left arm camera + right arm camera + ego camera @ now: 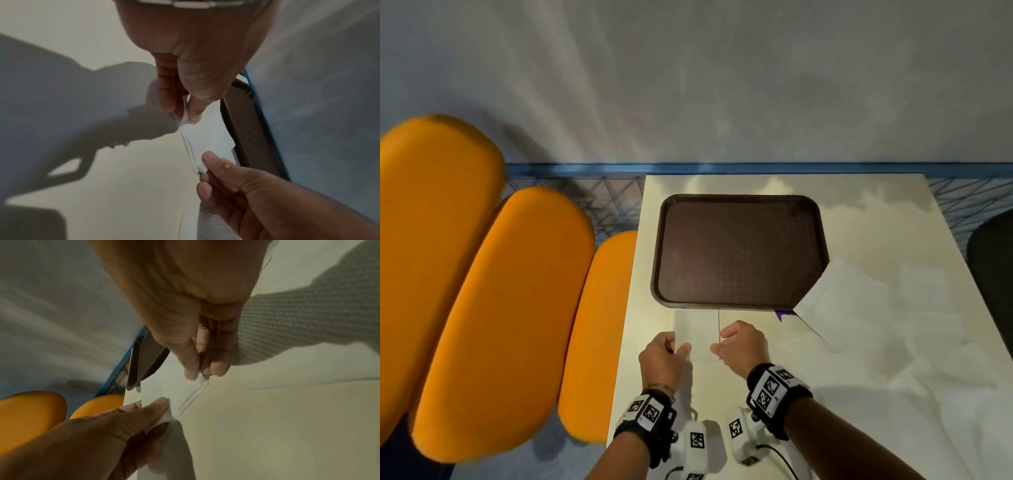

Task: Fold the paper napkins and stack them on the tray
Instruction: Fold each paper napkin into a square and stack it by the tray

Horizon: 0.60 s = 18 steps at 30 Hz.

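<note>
Pale worktop (pixel 859 394) against a grey wall, blue wire railing (pixel 619 169) behind it, orange padded seats (pixel 500 308) off to the left. Brown tray (pixel 739 250) sits at the far middle of the worktop, nothing on it yet, so I judge no napkin has been stacked. The napkin (pixel 697 334) in work lies just in front of the tray's near rim, between my two hands. Left hand (pixel 662 356) pinches its near left corner between thumb and forefinger; right hand (pixel 743 346) pinches the near right edge the same way. The wrist views show several thin layers fanned at that edge, so I read it as already folded at least once. Holding both near corners makes sense to me: it keeps the layers aligned and the sheet taut for the next fold or for lifting it toward the tray. To the right, a larger white sheet (pixel 859 308) lies flat, one corner overlapping the tray's near right rim, with a small purple scrap (pixel 782 315) peeking from under it; whether this is the napkin supply I cannot tell. A dark chair back (pixel 993 274) shows at the far right. Path from napkin to tray looks unobstructed; only that overlapping corner intrudes.
</note>
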Each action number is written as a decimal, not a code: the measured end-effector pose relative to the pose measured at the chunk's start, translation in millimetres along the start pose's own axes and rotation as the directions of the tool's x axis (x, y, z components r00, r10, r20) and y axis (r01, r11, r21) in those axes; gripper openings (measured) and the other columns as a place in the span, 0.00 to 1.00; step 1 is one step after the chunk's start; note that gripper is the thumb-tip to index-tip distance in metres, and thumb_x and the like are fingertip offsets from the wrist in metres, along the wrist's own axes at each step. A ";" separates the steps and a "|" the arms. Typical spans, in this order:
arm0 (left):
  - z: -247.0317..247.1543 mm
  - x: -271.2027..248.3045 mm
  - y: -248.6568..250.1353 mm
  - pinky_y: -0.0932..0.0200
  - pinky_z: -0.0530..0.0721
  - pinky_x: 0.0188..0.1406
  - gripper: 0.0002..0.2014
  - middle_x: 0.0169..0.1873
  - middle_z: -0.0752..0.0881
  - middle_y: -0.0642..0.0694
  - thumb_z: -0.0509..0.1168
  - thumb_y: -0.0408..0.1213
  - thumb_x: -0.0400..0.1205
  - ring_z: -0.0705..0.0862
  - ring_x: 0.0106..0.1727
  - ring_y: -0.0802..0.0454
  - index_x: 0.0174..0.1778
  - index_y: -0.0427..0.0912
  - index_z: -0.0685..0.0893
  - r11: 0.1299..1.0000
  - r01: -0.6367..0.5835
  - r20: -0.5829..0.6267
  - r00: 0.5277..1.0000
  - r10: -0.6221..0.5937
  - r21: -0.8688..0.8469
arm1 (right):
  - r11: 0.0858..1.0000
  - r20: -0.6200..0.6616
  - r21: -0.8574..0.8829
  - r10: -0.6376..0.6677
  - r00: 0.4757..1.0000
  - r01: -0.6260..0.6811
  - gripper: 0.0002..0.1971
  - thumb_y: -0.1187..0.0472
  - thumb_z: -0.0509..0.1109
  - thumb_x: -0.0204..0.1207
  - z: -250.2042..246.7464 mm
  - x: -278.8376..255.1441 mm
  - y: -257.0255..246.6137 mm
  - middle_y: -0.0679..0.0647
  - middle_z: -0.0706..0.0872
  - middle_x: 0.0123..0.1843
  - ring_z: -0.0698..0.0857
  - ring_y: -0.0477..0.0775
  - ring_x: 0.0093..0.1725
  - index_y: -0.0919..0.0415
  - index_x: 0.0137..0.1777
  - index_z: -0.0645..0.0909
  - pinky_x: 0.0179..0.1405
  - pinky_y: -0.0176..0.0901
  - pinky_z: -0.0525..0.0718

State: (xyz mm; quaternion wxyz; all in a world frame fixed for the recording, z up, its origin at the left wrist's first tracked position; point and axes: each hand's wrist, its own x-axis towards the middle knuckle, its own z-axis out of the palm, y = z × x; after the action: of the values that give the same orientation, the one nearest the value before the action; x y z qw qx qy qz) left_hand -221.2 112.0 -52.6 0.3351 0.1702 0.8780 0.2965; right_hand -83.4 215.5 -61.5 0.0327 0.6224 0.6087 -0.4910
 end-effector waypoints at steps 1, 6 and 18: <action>0.0 -1.0 0.1 0.72 0.72 0.32 0.04 0.37 0.88 0.52 0.77 0.38 0.82 0.82 0.37 0.58 0.47 0.48 0.89 1.000 -0.003 -0.006 1.000 0.003 0.002 | 1.000 -0.007 -0.009 0.001 1.000 -0.001 0.14 0.47 0.85 0.65 0.6 -1.2 -0.9 0.43 0.93 0.41 0.94 0.49 0.45 0.44 0.45 0.83 0.55 0.50 0.94; 1.4 1.0 -3.2 0.69 0.73 0.34 0.07 0.41 0.88 0.50 0.78 0.40 0.82 0.83 0.40 0.57 0.52 0.50 0.87 0.999 0.020 -0.023 1.000 -0.021 -0.042 | 0.998 -0.039 -0.060 -0.035 0.999 0.032 0.15 0.45 0.85 0.64 0.6 -7.4 -6.5 0.40 0.92 0.43 0.91 0.50 0.49 0.42 0.46 0.83 0.55 0.49 0.93; 2.5 1.3 -1.3 0.54 0.80 0.57 0.14 0.50 0.88 0.47 0.75 0.40 0.83 0.84 0.52 0.45 0.63 0.42 0.87 1.000 0.026 -0.029 0.999 -0.026 0.003 | 0.930 -0.080 -0.310 -0.231 0.970 0.196 0.22 0.62 0.80 0.79 -62.8 -45.9 39.8 0.51 0.88 0.69 0.86 0.50 0.64 0.53 0.73 0.83 0.66 0.39 0.84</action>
State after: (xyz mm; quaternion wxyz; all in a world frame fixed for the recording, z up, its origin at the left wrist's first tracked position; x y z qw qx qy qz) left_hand -220.5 112.7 -55.5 0.3259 0.1549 0.8854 0.2932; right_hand -5.9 212.0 -21.4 0.0380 0.5675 0.7410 -0.3570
